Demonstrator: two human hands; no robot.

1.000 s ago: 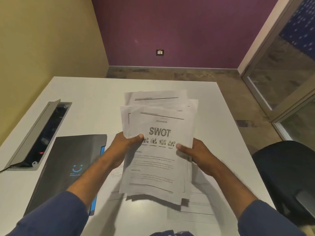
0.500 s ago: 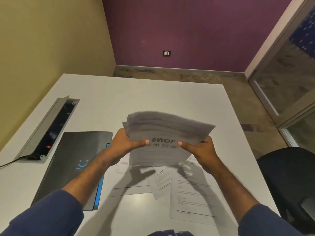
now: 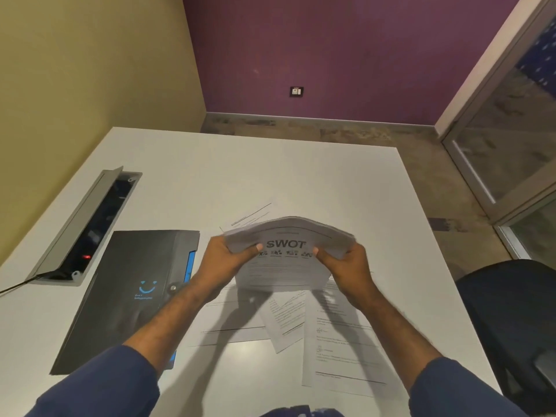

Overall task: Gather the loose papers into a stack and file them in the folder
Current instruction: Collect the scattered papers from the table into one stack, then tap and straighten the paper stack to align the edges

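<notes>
A stack of printed papers (image 3: 287,261), its top sheet headed "SWOT", stands on its lower edge above the white table (image 3: 270,173), the top bowed toward me. My left hand (image 3: 224,260) grips its left side and my right hand (image 3: 346,266) grips its right side, thumbs on the front sheet. Several loose papers (image 3: 337,347) lie flat on the table under and before the stack; one sheet (image 3: 249,216) shows behind it. The dark grey folder (image 3: 126,299) with a blue smile logo and blue edge lies shut to the left, beside my left forearm.
An open cable box (image 3: 90,224) with a raised lid is set into the table at the left, a cable leaving it. A dark office chair (image 3: 511,320) stands at the right edge. Beyond the table are floor, a purple wall and a glass door.
The stack was held up flat facing me; both hands have lowered it and set it on edge on the table, squaring the sheets. Loose sheets beneath have come into view.
</notes>
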